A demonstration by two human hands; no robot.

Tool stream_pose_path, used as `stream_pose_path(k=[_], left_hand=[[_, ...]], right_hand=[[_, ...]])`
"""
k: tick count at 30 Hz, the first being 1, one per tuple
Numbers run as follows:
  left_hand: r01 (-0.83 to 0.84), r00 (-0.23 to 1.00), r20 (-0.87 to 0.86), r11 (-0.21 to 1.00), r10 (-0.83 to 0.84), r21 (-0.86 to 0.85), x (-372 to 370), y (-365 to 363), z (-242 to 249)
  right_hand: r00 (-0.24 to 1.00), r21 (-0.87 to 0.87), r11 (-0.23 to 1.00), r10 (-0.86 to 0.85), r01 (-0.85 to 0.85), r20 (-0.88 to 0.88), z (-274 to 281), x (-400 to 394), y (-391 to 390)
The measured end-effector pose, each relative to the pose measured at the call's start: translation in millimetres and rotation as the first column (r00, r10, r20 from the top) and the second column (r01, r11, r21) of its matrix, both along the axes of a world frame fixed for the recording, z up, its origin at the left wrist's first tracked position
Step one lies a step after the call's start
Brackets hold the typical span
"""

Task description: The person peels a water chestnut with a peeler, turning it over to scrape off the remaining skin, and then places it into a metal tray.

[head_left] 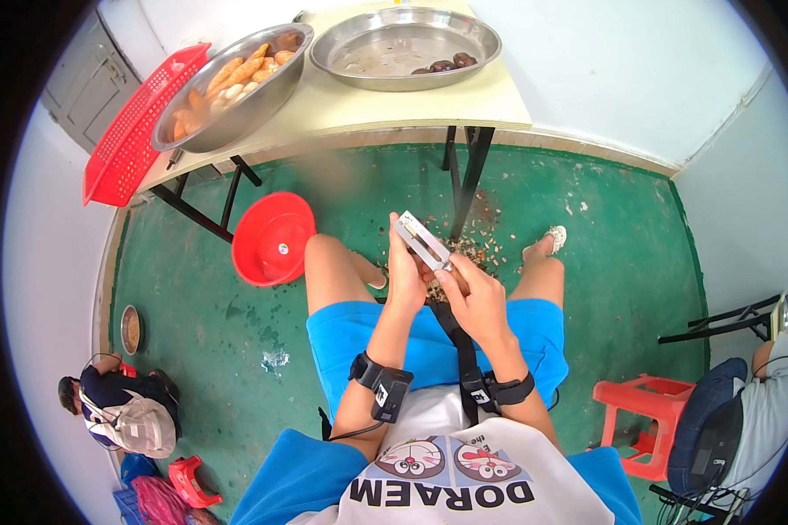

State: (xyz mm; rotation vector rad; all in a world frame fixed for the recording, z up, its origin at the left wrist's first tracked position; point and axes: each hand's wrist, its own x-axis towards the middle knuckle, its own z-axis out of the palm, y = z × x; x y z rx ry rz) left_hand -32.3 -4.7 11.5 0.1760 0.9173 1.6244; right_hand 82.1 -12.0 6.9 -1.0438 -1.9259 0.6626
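My right hand point(474, 299) is closed around the handle of a wide silver peeler point(420, 238), held in front of my lap. My left hand point(404, 273) is against the peeler's left side, its fingers partly behind the blade. Something dark shows under the blade between my hands, but its kind is hidden. Peelings point(477, 249) lie scattered on the floor beyond my hands.
On the table point(385, 109) stand a metal bowl point(276, 87) of peeled orange and pale roots and a metal basin point(376, 80) with several dark pieces. A red basket point(123, 144), red tub point(252, 262), red stool point(643, 398) and two people are around me.
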Motion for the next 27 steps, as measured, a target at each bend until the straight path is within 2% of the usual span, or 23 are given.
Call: stream_pose_path(k=[2, 3, 5, 9, 12, 14, 17, 21, 23, 27], left_hand=[[-0.04, 0.981, -0.188, 0.999, 0.038, -0.003, 2.3, 2.7, -9.3], [-0.04, 0.981, -0.188, 0.999, 0.039, -0.002, 3.0, 3.6, -12.4], [-0.138, 0.948, -0.283, 0.989, 0.146, 0.05, 3.6, 4.5, -16.6], [-0.186, 0.929, -0.312, 0.98, 0.198, 0.067, 4.8, 4.4, -9.7], [-0.223, 0.914, -0.344, 0.975, 0.216, 0.02, 2.5, 8.6, -16.4], [-0.262, 0.84, -0.468, 0.96, 0.275, 0.095, 0.4, 10.9, -25.5], [-0.276, 0.874, -0.379, 0.953, 0.303, 0.126, 3.4, 7.0, -10.8], [-0.267, 0.872, -0.38, 0.951, 0.307, 0.156, 3.1, 6.5, -7.9], [-0.297, 0.831, -0.417, 0.928, 0.368, 0.226, 3.3, 7.3, -7.8], [-0.305, 0.79, -0.481, 0.924, 0.381, 0.231, 2.6, 5.9, -7.9]], right_hand=[[1.0, -0.015, 1.0, -0.007, 0.007, 0.006, 1.4, 0.2, 0.1], [1.0, -0.015, 1.0, -0.007, 0.007, 0.006, 1.3, 0.6, 0.1], [1.0, -0.032, 0.999, -0.023, 0.024, 0.021, 0.5, 1.4, -0.2], [1.0, -0.013, 1.0, -0.015, 0.015, 0.014, 0.0, 1.3, 1.0], [1.0, 0.018, 1.0, -0.017, 0.017, 0.003, -2.6, 1.3, 1.9], [0.999, 0.012, 1.0, -0.029, 0.028, 0.038, -2.0, 1.8, 2.2], [1.0, -0.051, 0.998, -0.024, 0.025, 0.015, -0.6, 0.5, 1.4], [0.999, -0.028, 0.999, -0.024, 0.023, -0.023, -2.5, -1.0, 0.8], [0.999, -0.053, 0.998, -0.023, 0.021, -0.047, -1.9, -1.3, 0.1], [0.998, -0.124, 0.992, -0.017, 0.01, -0.052, -0.6, -1.8, -0.9]])
